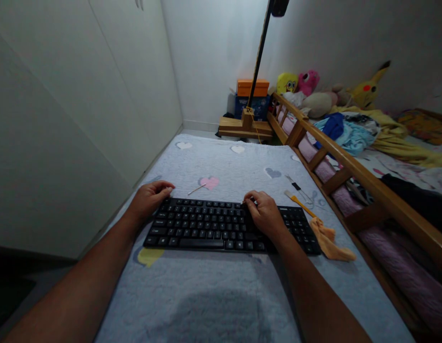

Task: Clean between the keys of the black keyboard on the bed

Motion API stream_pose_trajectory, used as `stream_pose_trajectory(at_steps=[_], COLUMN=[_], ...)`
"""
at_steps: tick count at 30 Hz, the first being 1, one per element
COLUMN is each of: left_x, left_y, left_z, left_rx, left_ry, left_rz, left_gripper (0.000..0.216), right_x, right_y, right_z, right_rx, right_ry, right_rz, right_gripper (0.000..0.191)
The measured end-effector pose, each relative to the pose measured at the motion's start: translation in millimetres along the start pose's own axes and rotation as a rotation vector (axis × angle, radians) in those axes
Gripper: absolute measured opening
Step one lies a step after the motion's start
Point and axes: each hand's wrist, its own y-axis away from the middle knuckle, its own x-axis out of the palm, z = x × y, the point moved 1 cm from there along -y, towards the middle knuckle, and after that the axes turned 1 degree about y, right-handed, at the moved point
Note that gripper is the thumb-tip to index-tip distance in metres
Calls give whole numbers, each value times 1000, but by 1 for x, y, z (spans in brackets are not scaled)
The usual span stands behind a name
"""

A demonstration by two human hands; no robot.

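A black keyboard (213,229) lies across a grey-blue blanket (221,157) with heart shapes. My left hand (149,199) curls over the keyboard's far left corner, fingers wrapped on its edge. My right hand (264,212) rests on the keys right of centre, fingers pinched round a small thin tool whose tip pokes out to the left; what it is I cannot make out. A thin stick (197,189) lies just beyond the keyboard.
A yellow-handled brush (298,202), a small dark tool (296,186) and an orange cloth (330,242) lie right of the keyboard. A wooden bed rail (353,164) runs along the right, with clothes and plush toys (299,82) behind. Boxes (252,88) and a dark pole (260,50) stand at the far end.
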Motion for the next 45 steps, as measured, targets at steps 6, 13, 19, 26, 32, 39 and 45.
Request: stream_pose_trajectory(at_steps=[6, 13, 19, 26, 32, 39, 45], left_x=[-1, -1, -2, -1, 0, 0, 1], left_y=[-1, -1, -2, -3, -1, -2, -1], left_z=[0, -4, -3, 2, -1, -3, -4], left_rx=[4, -8, -4, -9, -14, -10, -31], left_ry=[9, 11, 3, 19, 10, -27, -39], left_rz=[-6, 7, -7, -3, 2, -3, 4], left_gripper=[34, 35, 34, 35, 37, 36, 37], right_x=[-3, -11, -14, -14, -9, -9, -13], right_y=[0, 0, 2, 14, 14, 11, 12], right_z=[-5, -5, -7, -9, -8, -9, -13], right_rx=[17, 49, 30, 20, 49, 64, 93], right_ry=[14, 30, 29, 26, -8, -41, -41], right_rz=[-11, 14, 38, 11, -44, -24, -29], right_gripper=[15, 16, 16, 18, 18, 18, 17])
